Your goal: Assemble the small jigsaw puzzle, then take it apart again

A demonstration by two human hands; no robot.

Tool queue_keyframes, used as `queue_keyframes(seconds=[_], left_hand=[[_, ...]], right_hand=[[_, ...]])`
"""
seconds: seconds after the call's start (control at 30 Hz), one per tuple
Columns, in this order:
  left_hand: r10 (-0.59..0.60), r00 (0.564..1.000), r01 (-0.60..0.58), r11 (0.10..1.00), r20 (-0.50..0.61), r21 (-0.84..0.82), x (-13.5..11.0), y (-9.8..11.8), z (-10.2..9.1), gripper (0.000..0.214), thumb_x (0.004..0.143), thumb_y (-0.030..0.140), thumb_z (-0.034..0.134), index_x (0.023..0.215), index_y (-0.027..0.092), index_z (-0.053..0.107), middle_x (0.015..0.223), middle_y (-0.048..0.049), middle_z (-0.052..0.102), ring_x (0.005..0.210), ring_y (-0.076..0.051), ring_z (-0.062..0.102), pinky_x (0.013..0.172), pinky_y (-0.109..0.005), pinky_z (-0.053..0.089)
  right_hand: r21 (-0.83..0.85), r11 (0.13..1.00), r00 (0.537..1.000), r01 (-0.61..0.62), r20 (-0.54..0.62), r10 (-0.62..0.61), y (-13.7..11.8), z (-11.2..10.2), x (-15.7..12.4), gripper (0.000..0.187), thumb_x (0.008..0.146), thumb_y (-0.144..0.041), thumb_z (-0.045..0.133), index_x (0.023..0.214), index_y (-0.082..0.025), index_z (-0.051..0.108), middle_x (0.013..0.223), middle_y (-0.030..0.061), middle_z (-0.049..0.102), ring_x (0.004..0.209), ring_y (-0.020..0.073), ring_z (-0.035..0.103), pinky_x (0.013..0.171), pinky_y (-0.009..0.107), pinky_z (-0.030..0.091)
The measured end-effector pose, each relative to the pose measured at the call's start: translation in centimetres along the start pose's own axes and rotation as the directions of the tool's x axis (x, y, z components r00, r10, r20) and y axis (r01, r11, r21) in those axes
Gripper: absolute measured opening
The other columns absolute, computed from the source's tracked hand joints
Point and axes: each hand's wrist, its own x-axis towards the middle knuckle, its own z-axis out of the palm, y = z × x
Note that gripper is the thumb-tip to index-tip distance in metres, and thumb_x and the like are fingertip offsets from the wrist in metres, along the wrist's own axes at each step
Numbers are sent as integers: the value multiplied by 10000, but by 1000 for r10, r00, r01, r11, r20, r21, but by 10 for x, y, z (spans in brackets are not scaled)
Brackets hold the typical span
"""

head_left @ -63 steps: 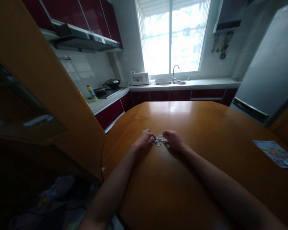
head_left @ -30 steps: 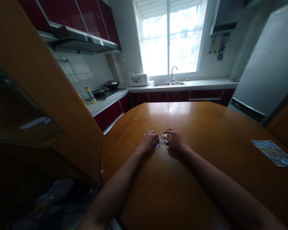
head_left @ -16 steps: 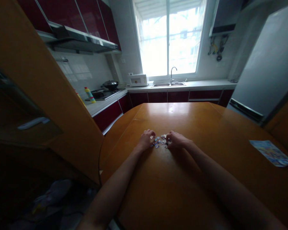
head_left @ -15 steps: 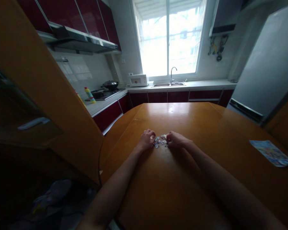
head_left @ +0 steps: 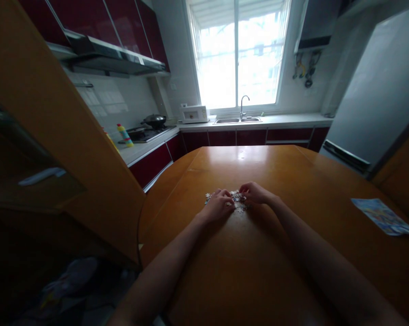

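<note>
A small heap of jigsaw puzzle pieces (head_left: 239, 208), white and bluish, lies loose on the wooden table (head_left: 245, 262). My left hand (head_left: 218, 204) rests over the heap's left side, its fingers curled round some pieces. A few more pieces poke out beyond its knuckles. On the far right side of the heap, my right hand (head_left: 254, 193) has its fingers bent down and closed at the pieces. Its fingertips are partly hidden, so exactly which pieces it grips does not show.
At the table's right lies a colourful printed sheet (head_left: 382, 215). Beyond the table runs a counter with a microwave (head_left: 194, 114), a sink (head_left: 228, 121) and a faucet. A wok (head_left: 155, 120) and a yellow bottle (head_left: 125, 135) stand at the left, and a fridge (head_left: 367, 99) at the right.
My left hand has moved right and in over the heap, leaving pieces showing behind it. My right hand has shifted slightly up and right. The heap looks stirred and spread differently.
</note>
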Motion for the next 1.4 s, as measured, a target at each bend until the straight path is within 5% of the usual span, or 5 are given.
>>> queue_keyframes(seconds=[0.4,0.53,0.77,1.03,1.4], left_hand=[[-115,993,115,992,-11,47,-2,-26,-17,267,942,389,636,787,193,731,970,-70,637,960,-231,527,892,-365,415],[-123,992,124,991,-25,53,-3,-29,-14,201,941,386,639,955,222,756,1019,-67,630,1003,-238,530,929,-378,417],[-52,999,52,998,11,19,-3,-23,-7,165,894,347,707,1041,299,761,1135,-42,645,1103,-243,520,1006,-385,394],[-44,999,43,997,-5,-71,0,-23,-6,116,884,321,706,901,209,730,960,-53,686,945,-217,587,867,-333,442],[18,1000,-16,978,8,-206,5,-18,6,154,916,281,666,1002,200,765,924,-61,741,818,-172,659,772,-280,479]], right_hand=[[-111,993,997,-43,-62,36,11,-6,1,239,826,-156,644,1022,-148,781,945,109,747,791,195,655,714,258,469],[-130,991,996,-1,-86,-10,4,9,-1,322,757,-249,763,1076,-200,763,1112,114,694,917,208,639,797,260,470],[-34,999,998,-9,-70,6,3,14,2,126,797,-133,637,803,-148,761,763,54,730,681,148,627,627,214,445],[108,994,992,-10,-121,23,15,-3,5,213,847,-163,567,964,-102,734,771,71,737,587,116,603,553,202,435],[125,992,999,28,-50,-22,18,-6,4,123,757,-210,659,782,-121,740,664,25,688,584,115,559,543,209,404]])
